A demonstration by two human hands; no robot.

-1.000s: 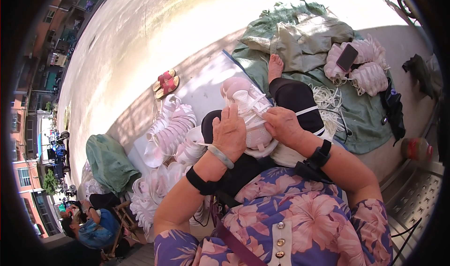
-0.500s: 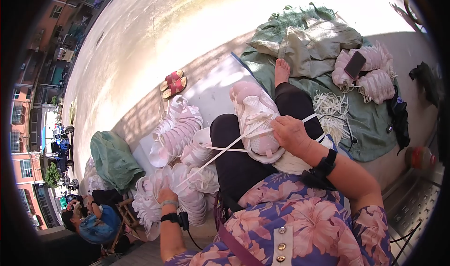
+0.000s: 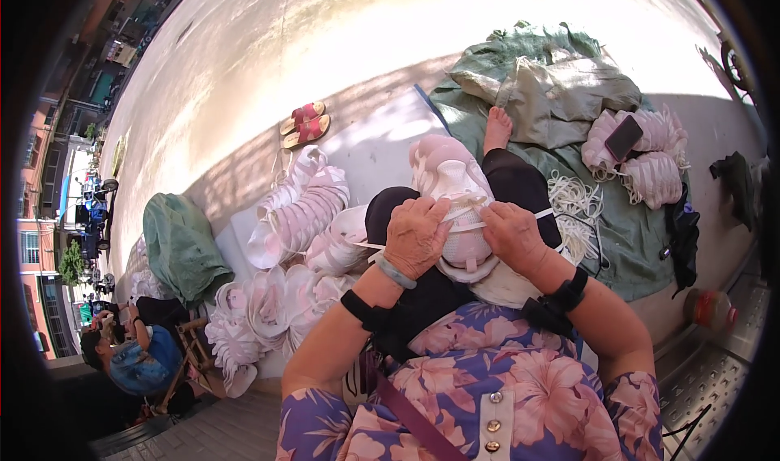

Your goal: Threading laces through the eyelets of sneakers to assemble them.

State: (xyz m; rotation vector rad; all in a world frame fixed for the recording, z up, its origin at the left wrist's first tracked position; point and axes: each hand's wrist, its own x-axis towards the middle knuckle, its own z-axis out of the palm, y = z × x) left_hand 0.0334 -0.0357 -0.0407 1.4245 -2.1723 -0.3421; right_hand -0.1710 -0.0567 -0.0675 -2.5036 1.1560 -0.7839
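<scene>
Pinching a white lace (image 3: 467, 207), it seems, the left hand (image 3: 418, 235) at eight o'clock and right hand (image 3: 516, 235) at four flank the pink shoe upper (image 3: 455, 186) on the lap (image 3: 426, 289); the lace crosses it, so lacing looks begun but unfinished.

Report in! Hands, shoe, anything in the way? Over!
Left hand and right hand holding white lace. Pink-and-white shoe upper beneath. Lace pile off to the right, out of the way.

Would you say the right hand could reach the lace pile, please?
Probably yes: the lace pile lies uncovered beside the right leg, though the right hand is at the shoe.
</scene>
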